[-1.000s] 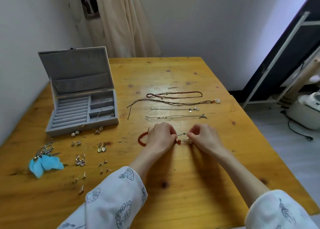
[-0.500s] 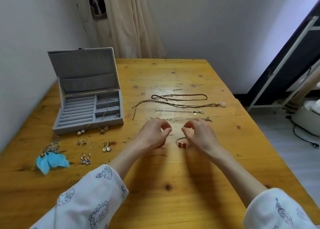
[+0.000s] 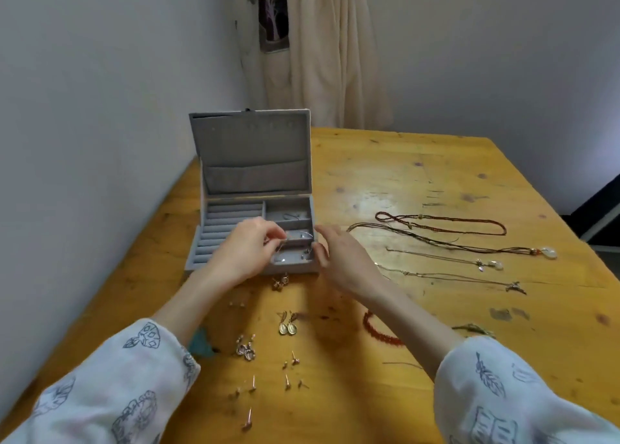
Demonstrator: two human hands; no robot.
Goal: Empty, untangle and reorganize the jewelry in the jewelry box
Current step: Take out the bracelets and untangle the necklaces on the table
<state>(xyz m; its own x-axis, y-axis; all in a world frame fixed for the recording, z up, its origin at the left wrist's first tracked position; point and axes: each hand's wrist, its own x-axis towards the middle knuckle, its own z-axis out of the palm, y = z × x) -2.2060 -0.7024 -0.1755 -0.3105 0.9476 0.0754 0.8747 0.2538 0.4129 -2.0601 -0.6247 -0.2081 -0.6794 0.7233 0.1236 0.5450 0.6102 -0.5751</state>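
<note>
**Person reaching into an open jewelry box with most pieces already laid out**

A wooden bench (image 3: 419, 182) fills the view, set against a pale wall, with a cream curtain (image 3: 328, 51) hanging behind it. At the left of the bench stands a grey jewelry box (image 3: 248, 161), lid upright, with ribbed ring slots on its left side and small compartments on its right.

The person's left hand (image 3: 246, 250) is over the middle of the box, fingers curled and pinching a thin silver chain (image 3: 303, 234) that leads into the right-hand compartments. The right hand (image 3: 339, 254) is just beside the box's right edge, fingers relaxed and holding nothing. The two hands are close but apart.

To the right, four necklaces (image 3: 443, 239) lie stretched out in separate rows, each apart from the next. Nearer the person, a red bead bracelet (image 3: 375, 329) lies partly hidden by the right forearm. In front of the box, pairs of earrings (image 3: 288, 326) and small studs (image 3: 292, 359) are spread out singly.

By the look of it, emptying is nearly done: only a few fine pieces show in the compartments. Much of the untangling seems complete. Putting everything back in order has not yet begun.
</note>
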